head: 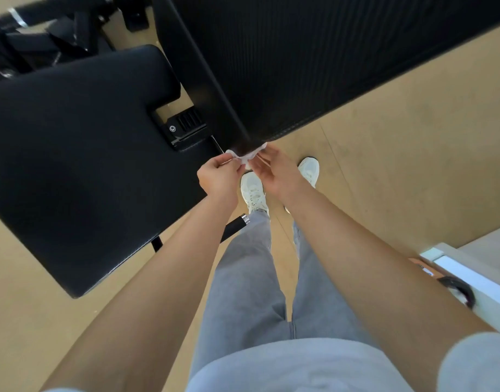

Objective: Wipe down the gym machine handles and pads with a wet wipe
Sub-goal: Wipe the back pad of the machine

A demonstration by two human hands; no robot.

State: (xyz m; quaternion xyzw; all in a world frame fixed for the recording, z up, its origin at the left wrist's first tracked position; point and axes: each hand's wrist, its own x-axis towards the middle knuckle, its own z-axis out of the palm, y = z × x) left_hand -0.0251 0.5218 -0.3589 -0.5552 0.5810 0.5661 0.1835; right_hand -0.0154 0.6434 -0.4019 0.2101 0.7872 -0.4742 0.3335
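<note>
A small white wet wipe (244, 157) is stretched between both hands, just below the near corner of the ribbed black back pad (299, 60). My left hand (219, 178) pinches the wipe's left end with curled fingers. My right hand (274, 172) pinches its right end between thumb and fingertips. The wide black seat pad (73, 165) lies to the left, beside my left hand. A black handle with a silver end cap (237, 223) pokes out from under my left forearm.
The machine's black frame and an adjuster bracket (183, 127) sit between the two pads. More dark gym equipment (30, 38) stands at the top left. A white ledge (475, 278) with a black strap is at the right. Tan floor and my white shoes lie below.
</note>
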